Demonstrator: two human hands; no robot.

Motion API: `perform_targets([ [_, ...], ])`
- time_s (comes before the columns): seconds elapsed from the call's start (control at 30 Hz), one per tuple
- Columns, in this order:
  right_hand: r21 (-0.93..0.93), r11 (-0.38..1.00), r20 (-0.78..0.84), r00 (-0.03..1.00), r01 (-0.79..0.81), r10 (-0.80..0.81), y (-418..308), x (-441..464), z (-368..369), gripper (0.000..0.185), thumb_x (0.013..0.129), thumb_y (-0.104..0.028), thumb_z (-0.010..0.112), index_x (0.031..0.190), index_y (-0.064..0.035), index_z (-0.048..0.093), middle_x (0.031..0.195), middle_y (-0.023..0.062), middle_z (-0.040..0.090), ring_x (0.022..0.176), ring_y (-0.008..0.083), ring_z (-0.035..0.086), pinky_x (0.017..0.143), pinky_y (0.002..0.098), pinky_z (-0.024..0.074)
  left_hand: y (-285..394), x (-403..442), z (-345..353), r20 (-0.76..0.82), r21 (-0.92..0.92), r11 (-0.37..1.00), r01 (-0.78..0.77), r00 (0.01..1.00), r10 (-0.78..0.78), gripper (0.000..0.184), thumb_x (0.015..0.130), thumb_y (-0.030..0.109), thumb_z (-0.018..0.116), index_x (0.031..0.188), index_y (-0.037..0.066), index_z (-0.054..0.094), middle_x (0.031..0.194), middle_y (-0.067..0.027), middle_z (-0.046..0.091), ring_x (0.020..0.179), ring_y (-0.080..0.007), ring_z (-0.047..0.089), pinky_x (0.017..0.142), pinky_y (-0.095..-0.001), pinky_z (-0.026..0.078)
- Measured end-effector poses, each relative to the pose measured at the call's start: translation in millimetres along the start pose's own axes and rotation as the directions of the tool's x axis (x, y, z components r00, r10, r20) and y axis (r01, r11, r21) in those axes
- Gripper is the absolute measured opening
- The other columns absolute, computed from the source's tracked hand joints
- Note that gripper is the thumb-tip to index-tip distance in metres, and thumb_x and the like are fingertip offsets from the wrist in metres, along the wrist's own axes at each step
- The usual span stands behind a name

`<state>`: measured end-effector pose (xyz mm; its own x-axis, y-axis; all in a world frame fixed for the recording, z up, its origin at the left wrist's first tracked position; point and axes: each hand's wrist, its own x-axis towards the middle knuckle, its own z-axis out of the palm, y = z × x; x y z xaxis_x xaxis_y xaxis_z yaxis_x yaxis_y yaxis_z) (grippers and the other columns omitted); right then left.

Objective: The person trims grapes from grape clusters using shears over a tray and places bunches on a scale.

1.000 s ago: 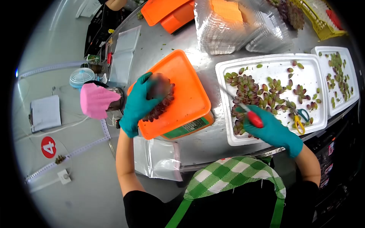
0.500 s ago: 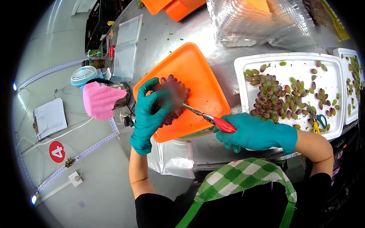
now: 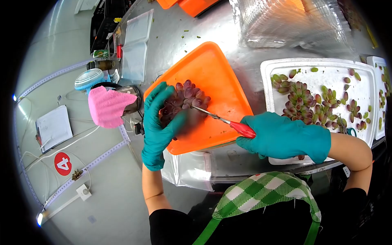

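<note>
My left hand [image 3: 157, 124], in a teal glove, curves round the left side of a purple succulent [image 3: 185, 98] with plump leaves. The thumb lies across its lower edge, partly blurred. Beneath the plant is an orange tray [image 3: 220, 73]. My right hand [image 3: 283, 134], gloved alike, is closed on the red handle of a slim metal-tipped hand tool [image 3: 241, 128], perhaps pliers or snips. The tip points left and meets the succulent's leaves on the right side. Whether the jaws are apart I cannot make out.
On the right, a white tray [image 3: 267, 67] holds green-purple succulent rosettes and loose leaves, with scissors [image 3: 350, 131] at its near edge. Stacked clear plastic containers [image 3: 281, 30] stand behind. A pink cloth [image 3: 108, 107] and small blue fan [image 3: 89, 77] are left. Clear bags lie on the metal table.
The fingers of my left hand have shifted off the top of the succulent, uncovering more leaves. The tool tip has moved slightly up and left across the plant. The head view has shifted a little.
</note>
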<state>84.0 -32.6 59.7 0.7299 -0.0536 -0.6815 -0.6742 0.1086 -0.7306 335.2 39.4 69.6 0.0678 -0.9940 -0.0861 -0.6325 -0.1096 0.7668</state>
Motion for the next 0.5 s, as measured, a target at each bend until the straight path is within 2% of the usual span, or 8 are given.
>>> perform_targets([
  [0.07, 0.006, 1.0, 0.004, 1.0, -0.021, 0.021, 2.4, -2.6, -0.6, 0.039, 0.081, -0.037, 0.045, 0.099, -0.0033, 0.049, 0.091, 0.0182, 0.054, 0.082, 0.0323, 0.055, 0.072, 0.0416, 0.0418, -2.1, 1.2, -6.3, 0.016, -0.072, 0.994, 0.082, 0.997, -0.081, 0.058, 0.067, 0.011, 0.065, 0.12, 0.008, 0.043, 0.124, -0.0081, 0.04, 0.109, -0.0186, 0.043, 0.09, -0.0308, 0.035],
  [0.13, 0.059, 0.994, -0.089, 0.992, 0.091, -0.086, 12.4, -1.5, 5.6, 0.038, 0.079, -0.033, 0.049, 0.103, -0.0038, 0.048, 0.092, 0.0155, 0.054, 0.082, 0.0277, 0.055, 0.071, 0.0386, 0.0427, -14.8, 3.2, -18.1, 0.049, -0.126, 0.975, 0.182, 0.983, -0.177, 0.063, 0.069, 0.02, 0.065, 0.125, 0.008, 0.038, 0.124, -0.0065, 0.04, 0.109, -0.0171, 0.042, 0.09, -0.0303, 0.034],
  [0.17, 0.081, 0.985, -0.138, 0.981, 0.151, -0.139, 15.9, 1.9, 11.9, 0.038, 0.079, -0.032, 0.052, 0.105, -0.0041, 0.047, 0.092, 0.0141, 0.054, 0.082, 0.0255, 0.056, 0.07, 0.0371, 0.0432, -30.5, 3.0, -27.2, 0.108, -0.23, 0.943, 0.239, 0.97, -0.219, 0.062, 0.071, 0.024, 0.064, 0.125, 0.007, 0.037, 0.123, -0.0061, 0.041, 0.109, -0.0167, 0.042, 0.09, -0.03, 0.034],
  [0.23, 0.449, 0.835, -0.214, 0.946, 0.318, -0.245, 21.6, 18.7, 32.1, 0.039, 0.078, -0.023, 0.057, 0.109, -0.0032, 0.045, 0.095, 0.0107, 0.055, 0.087, 0.0186, 0.055, 0.075, 0.0317, 0.0432, -62.6, -0.2, -41.8, 0.235, -0.419, 0.837, 0.352, 0.932, -0.275, 0.062, 0.074, 0.032, 0.061, 0.125, 0.004, 0.037, 0.121, -0.0051, 0.043, 0.109, -0.0159, 0.041, 0.091, -0.0292, 0.033],
  [0.27, 0.602, 0.697, -0.27, 0.921, 0.388, -0.279, 24.8, 26.8, 41.4, 0.04, 0.078, -0.019, 0.059, 0.111, -0.0027, 0.044, 0.096, 0.0091, 0.055, 0.09, 0.0152, 0.054, 0.077, 0.0289, 0.0433, -46.1, 3.0, -37.1, 0.281, -0.35, 0.854, 0.385, 0.913, -0.297, 0.065, 0.076, 0.041, 0.057, 0.124, 0.001, 0.037, 0.117, -0.0046, 0.046, 0.108, -0.0145, 0.042, 0.093, -0.0287, 0.031],
  [0.37, 0.844, 0.426, -0.246, 0.941, 0.325, -0.233, 9.5, 47.4, 62.0, 0.042, 0.075, -0.011, 0.061, 0.112, -0.0018, 0.043, 0.1, 0.0058, 0.054, 0.093, 0.0144, 0.053, 0.08, 0.0281, 0.0428, -62.3, 8.0, -46.0, 0.458, -0.191, 0.897, 0.398, 0.845, -0.278, 0.064, 0.075, 0.036, 0.059, 0.123, 0.0, 0.038, 0.114, -0.0054, 0.048, 0.105, -0.0143, 0.044, 0.093, -0.0286, 0.031],
  [0.4, 0.861, 0.343, -0.311, 0.922, 0.376, -0.231, 3.9, 56.8, 72.5, 0.044, 0.071, -0.014, 0.064, 0.11, -0.0052, 0.044, 0.091, 0.0037, 0.05, 0.081, 0.0106, 0.052, 0.068, 0.0254, 0.0431, -63.3, 11.2, -48.1, 0.533, -0.264, 0.857, 0.443, 0.807, -0.253, 0.063, 0.071, 0.027, 0.064, 0.122, 0.0, 0.039, 0.112, -0.005, 0.05, 0.102, -0.0124, 0.045, 0.092, -0.0276, 0.033],
  [0.5, 0.806, 0.413, -0.379, 0.906, 0.424, -0.19, -3.0, 82.2, 88.5, 0.043, 0.074, -0.012, 0.062, 0.111, -0.0015, 0.043, 0.095, 0.0056, 0.054, 0.09, 0.0139, 0.053, 0.075, 0.0265, 0.0437, -62.5, 15.3, -50.2, 0.559, -0.177, 0.829, 0.53, 0.748, -0.359, 0.065, 0.065, 0.019, 0.067, 0.121, 0.0, 0.04, 0.111, -0.0042, 0.05, 0.102, -0.0115, 0.045, 0.09, -0.0266, 0.035],
])
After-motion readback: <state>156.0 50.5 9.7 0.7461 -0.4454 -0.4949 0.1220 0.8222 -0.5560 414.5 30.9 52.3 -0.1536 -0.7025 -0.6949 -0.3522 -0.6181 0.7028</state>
